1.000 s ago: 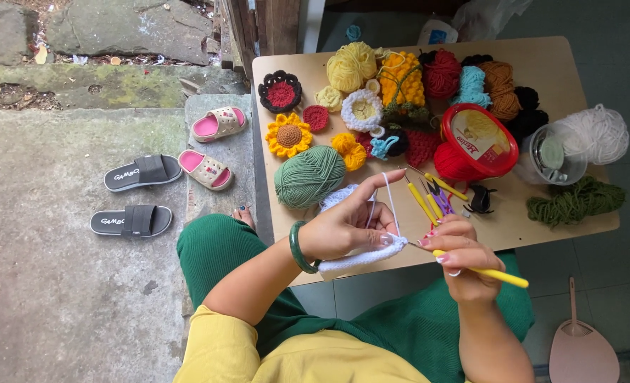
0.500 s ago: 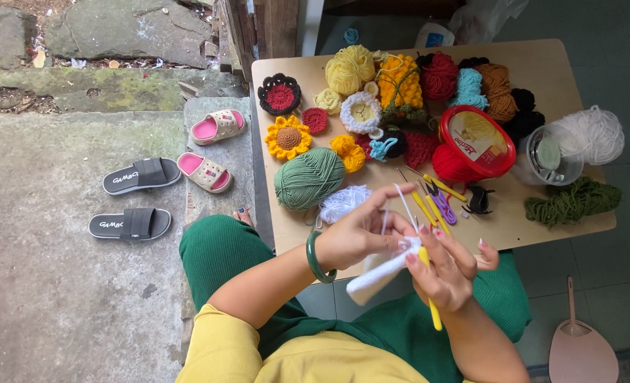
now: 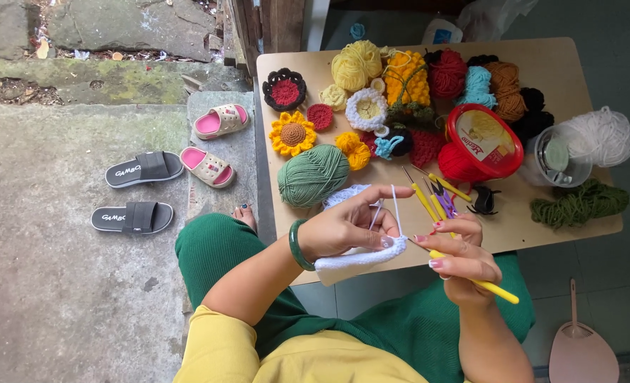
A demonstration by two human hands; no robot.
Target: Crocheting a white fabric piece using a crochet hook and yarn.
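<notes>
My left hand (image 3: 350,223) holds a white crochet piece (image 3: 361,259) over the near edge of the wooden table (image 3: 563,67), with white yarn looped over the raised index finger. A green bangle circles that wrist. My right hand (image 3: 460,259) grips a yellow-handled crochet hook (image 3: 481,284), its tip against the white piece. Just beyond the hands sits a green yarn ball (image 3: 313,174). Spare hooks (image 3: 435,195) with yellow and purple handles lie beside my right hand.
Crocheted flowers, a sunflower (image 3: 293,133), yarn balls in several colours, a red tub (image 3: 481,142), a clear jar (image 3: 556,157) and white yarn (image 3: 602,135) crowd the table. Black slippers (image 3: 134,193) and pink slippers (image 3: 212,145) lie on the concrete at left. A pink paddle (image 3: 581,347) sits at lower right.
My right hand turned the hook from pointing down back to a slant and brought its tip to the white piece. My left hand shifted slightly, keeping the piece.
</notes>
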